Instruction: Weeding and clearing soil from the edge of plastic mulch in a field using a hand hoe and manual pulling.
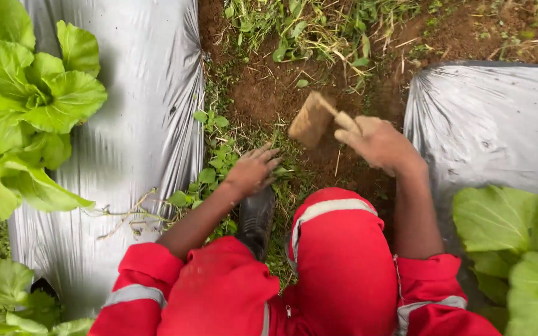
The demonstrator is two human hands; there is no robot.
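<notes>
Gripping a short-handled hoe [311, 119] over bare soil [269, 93], the right hand [378, 143] has its fingers curled tight round the handle. The left hand [250, 169] presses spread fingers into low weeds [213, 165] between plastic mulch sheets [144, 112].

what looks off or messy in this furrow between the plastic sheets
Weeds grow along the edge of the left plastic sheet, where the left hand reaches. The right hand holds a wooden-handled tool over bare soil. Nothing looks torn or spilled.
</notes>
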